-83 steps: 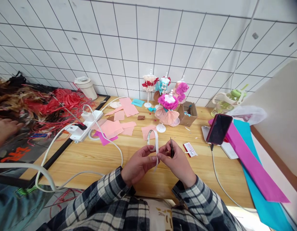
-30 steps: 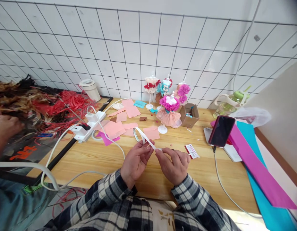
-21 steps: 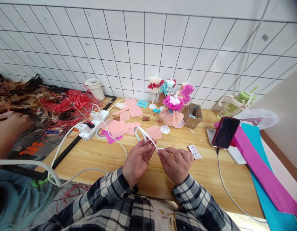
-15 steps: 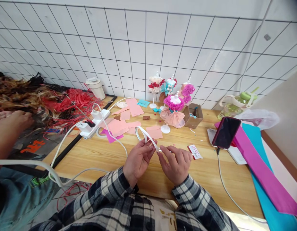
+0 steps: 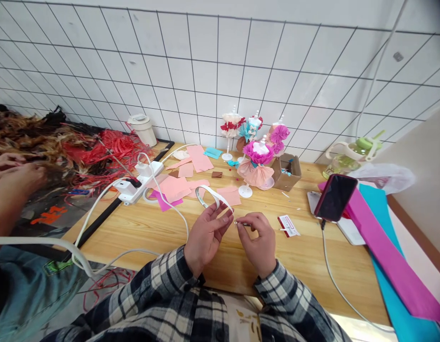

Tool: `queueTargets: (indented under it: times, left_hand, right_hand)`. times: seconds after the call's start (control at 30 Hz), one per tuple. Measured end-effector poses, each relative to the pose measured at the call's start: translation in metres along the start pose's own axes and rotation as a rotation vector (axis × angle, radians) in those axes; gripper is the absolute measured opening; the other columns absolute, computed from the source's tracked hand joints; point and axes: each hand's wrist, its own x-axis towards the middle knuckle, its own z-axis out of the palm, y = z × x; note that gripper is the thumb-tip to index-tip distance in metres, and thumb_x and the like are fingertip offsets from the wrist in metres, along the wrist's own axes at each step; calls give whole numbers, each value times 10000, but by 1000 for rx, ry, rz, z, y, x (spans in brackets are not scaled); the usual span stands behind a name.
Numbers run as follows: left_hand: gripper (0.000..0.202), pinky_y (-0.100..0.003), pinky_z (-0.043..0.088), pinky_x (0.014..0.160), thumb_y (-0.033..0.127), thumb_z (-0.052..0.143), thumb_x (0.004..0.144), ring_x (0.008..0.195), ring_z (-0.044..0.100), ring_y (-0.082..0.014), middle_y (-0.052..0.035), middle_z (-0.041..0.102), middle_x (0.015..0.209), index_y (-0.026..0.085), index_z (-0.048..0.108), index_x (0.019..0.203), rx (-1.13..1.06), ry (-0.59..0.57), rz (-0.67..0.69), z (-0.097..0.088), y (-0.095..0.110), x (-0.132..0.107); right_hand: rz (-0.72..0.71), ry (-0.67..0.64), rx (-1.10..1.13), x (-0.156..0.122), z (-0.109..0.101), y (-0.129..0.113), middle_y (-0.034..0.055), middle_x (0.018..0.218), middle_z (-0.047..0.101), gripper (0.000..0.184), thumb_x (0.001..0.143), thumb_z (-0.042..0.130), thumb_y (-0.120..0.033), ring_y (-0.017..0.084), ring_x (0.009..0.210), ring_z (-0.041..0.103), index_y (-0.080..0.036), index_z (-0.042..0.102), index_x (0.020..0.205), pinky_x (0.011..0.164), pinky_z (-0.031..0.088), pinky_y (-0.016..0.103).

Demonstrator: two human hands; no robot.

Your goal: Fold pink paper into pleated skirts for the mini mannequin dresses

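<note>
Now the right hand (image 5: 259, 240) has turned over: half a second ago its fingers reached across to the strip with the back of the hand uppermost, and at this moment they sit slightly apart from the left hand (image 5: 206, 237), with the little tool (image 5: 245, 224) plainly showing between them. Thumb and forefinger are closed in a pinch on that tool, its thin tip pointing left toward the other hand. It is dark and slim, perhaps a pair of tweezers, though it shows too small to be sure.

The white tape (image 5: 223, 199) is held up above the bench (image 5: 134, 228) by the left hand, whose thumb and fingers are drawn together on it. Its ring stands beyond those fingers, and a band of it curves over and down to the fingertips. Whether the tool's tip touches the tape, I cannot tell; it looks just beside it.

As I judge it, the change means the left hand alone now carries the tape, while the right works with the tool rather than with bare fingertips.

Beyond the hands lie scraps of pink paper (image 5: 174, 187), with a small doll stand in a paper dress (image 5: 257, 173) behind. A red and white card (image 5: 288, 225) rests right of the right hand.
</note>
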Motion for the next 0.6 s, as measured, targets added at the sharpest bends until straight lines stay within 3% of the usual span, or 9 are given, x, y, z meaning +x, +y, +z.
queueTargets:
  times: [0.1, 0.2, 0.37, 0.5, 0.6]
  left_hand:
    - [466, -295, 472, 968, -49, 680, 652, 1113, 572, -166, -28, 540, 1250, 219, 585, 1022, 64, -57, -16, -3, -4, -1]
    - [485, -328, 434, 1006, -29, 713, 634, 1134, 559, -186, -39, 501, 1306, 222, 585, 1030, 104, -97, -42, -5, -7, 0]
    - [501, -331, 446, 980, -8, 743, 617, 1073, 592, -182, -57, 487, 1320, 215, 581, 1035, 162, -69, -28, -6, -8, 1]
    - [579, -357, 465, 943, -8, 772, 579, 1016, 611, -185, -78, 449, 1369, 222, 584, 1076, 273, -83, -53, -5, -8, 3]
    - [509, -301, 478, 906, 18, 777, 596, 960, 623, -159, -82, 532, 1277, 192, 596, 1039, 265, -63, -61, -9, -11, 7]
  right_hand:
    - [135, -84, 167, 3, -2, 0, 30, 811, 608, 123, 827, 558, -234, 142, 654, 516, -223, 677, 858, 587, 442, 281]
    - [151, -93, 193, 3, -3, 0, 36, 827, 622, 163, 840, 533, -221, 145, 679, 533, -227, 689, 884, 603, 451, 281]
    - [79, -28, 84, 0, -3, 0, 32, 832, 625, 168, 829, 544, -198, 136, 648, 533, -234, 693, 898, 595, 457, 280]
    - [-44, 1, -105, -2, -4, 1, 42, 876, 644, 168, 829, 562, -193, 167, 770, 577, -240, 694, 922, 666, 458, 306]
    - [-104, 4, -209, -3, -6, 3, 45, 894, 654, 170, 846, 557, -203, 180, 806, 588, -245, 690, 943, 700, 446, 327]
